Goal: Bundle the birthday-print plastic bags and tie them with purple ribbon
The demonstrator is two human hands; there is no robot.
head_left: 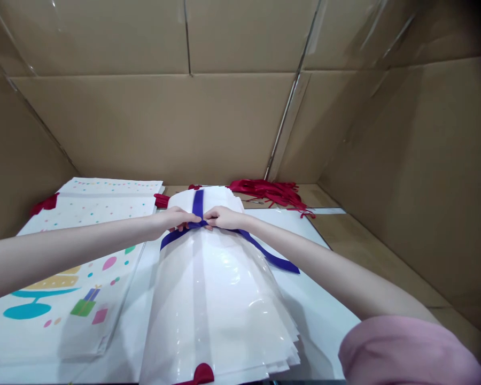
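A thick bundle of glossy white sheets (232, 289) lies bent into a curve in front of me. Across its upper part runs a blue-purple ribbon (198, 202), crossed at the middle, with one tail (278, 261) trailing down to the right. My left hand (172, 219) pinches the ribbon on the left of the crossing. From the other side my right hand (224, 218) pinches it too, the fingertips of both hands almost meeting. The exact shape of the knot is partly covered by my fingers. A red piece (203, 372) shows at the bundle's near edge.
To the left lies a stack of white printed sheets (96, 235) with coloured dots, a cake stand and gifts. A heap of red ribbons (268, 192) sits at the back right on cardboard. Cardboard walls (152, 123) enclose the white table (316, 299) at the back and sides.
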